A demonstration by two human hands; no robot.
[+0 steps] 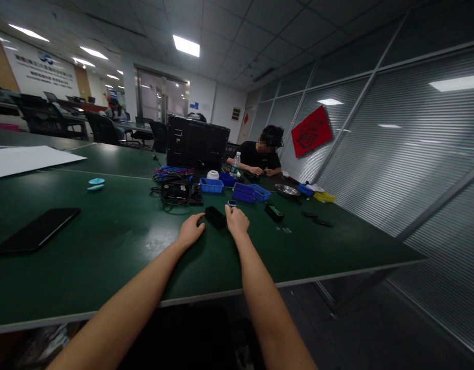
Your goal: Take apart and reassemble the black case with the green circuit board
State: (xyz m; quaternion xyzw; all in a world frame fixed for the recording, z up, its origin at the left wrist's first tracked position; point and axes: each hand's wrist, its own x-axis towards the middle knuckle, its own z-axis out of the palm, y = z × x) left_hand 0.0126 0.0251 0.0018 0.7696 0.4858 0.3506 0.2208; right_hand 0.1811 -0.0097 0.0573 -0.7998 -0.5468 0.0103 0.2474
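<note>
A small black open box point(215, 218) lies on the green table point(152, 277) between my hands. My left hand point(191, 229) rests at its left side, thumb and fingers apart, with fingertips near the box's edge. On the other side, my right hand point(237, 221) has its fingers closed on a small silvery item point(232, 204), just past the box's right edge. To the right stands a second black box point(274, 212) with a green inside. Small clear pieces point(287, 230) lie in front of it, and flat black pieces point(322, 222) farther right.
Blue bins point(211, 185), a water bottle point(236, 163), tangled cables and a black device point(175, 192) stand behind my hands, before a monitor's back point(197, 141). A metal bowl point(287, 190) is at the right. A person point(266, 152) sits across. A black slab point(35, 230) lies left.
</note>
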